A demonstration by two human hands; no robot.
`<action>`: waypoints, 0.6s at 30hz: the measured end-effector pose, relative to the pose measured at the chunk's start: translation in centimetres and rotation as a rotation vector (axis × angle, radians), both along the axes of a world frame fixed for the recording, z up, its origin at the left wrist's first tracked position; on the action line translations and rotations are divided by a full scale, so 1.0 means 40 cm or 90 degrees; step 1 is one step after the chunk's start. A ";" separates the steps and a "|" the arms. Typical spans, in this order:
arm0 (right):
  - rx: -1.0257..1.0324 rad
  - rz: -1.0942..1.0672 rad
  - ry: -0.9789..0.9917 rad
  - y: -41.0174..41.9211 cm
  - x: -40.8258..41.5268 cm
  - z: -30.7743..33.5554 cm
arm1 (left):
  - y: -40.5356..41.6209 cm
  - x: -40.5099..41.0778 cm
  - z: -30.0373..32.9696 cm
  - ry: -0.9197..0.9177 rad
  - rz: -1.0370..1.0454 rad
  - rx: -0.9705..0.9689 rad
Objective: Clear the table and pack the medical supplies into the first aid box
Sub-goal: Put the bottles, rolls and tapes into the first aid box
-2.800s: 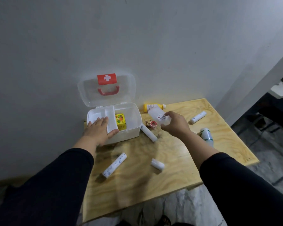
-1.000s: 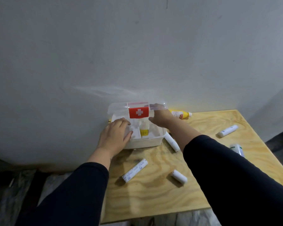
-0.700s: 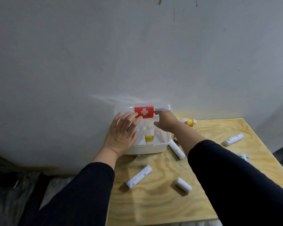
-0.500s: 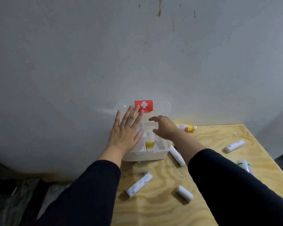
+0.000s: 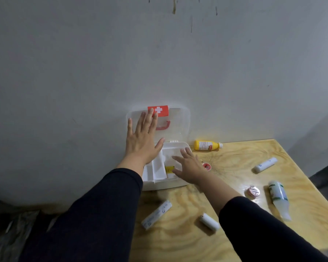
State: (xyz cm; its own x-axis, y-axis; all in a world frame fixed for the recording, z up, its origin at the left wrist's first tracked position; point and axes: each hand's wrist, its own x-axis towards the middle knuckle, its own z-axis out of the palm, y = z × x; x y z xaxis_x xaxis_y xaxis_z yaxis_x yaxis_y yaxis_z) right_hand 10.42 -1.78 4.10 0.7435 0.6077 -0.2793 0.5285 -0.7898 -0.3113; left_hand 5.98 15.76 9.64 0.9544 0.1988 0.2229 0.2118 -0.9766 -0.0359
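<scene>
The white first aid box (image 5: 169, 184) stands at the table's back left with its clear lid (image 5: 180, 127) upright against the wall. My left hand (image 5: 142, 142) is spread flat against the lid, fingers apart. My right hand (image 5: 187, 165) hovers open over the box's right side, holding nothing. A yellow packet (image 5: 169, 169) shows inside the box. On the table lie a yellow bottle (image 5: 206, 145), two white bandage rolls (image 5: 156, 214) (image 5: 209, 221), a white tube (image 5: 265, 165), a pale bottle (image 5: 278, 197), and two small round tins (image 5: 206, 166) (image 5: 252, 191).
The wooden table (image 5: 235, 235) butts against a grey wall (image 5: 102, 63). Its right edge drops off to a dark floor. A white divider tray (image 5: 155, 171) sits in the box's left half.
The lid, nearly shut a second ago, has swung back up against the wall under my left hand. My right hand has let go of the lid and dropped over the box.
</scene>
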 end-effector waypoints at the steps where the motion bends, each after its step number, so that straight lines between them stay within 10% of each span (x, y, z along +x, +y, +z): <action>1: 0.006 -0.002 0.006 -0.006 0.001 -0.003 | -0.002 0.001 0.000 0.000 0.002 -0.005; 8: 0.334 -0.230 -0.138 -0.073 -0.021 -0.011 | -0.016 -0.019 -0.022 -0.020 0.007 -0.032; 18: 0.209 -0.335 -0.037 -0.182 -0.077 -0.141 | -0.076 -0.122 -0.168 0.212 0.064 -0.160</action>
State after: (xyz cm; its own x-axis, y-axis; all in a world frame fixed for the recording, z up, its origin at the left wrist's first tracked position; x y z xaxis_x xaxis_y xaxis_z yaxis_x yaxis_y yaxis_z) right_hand 7.33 -9.06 -1.56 0.9751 0.2026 -0.0898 0.1179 -0.8172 -0.5641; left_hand 1.11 12.72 2.93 0.9392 0.3026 -0.1622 0.3230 -0.9389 0.1186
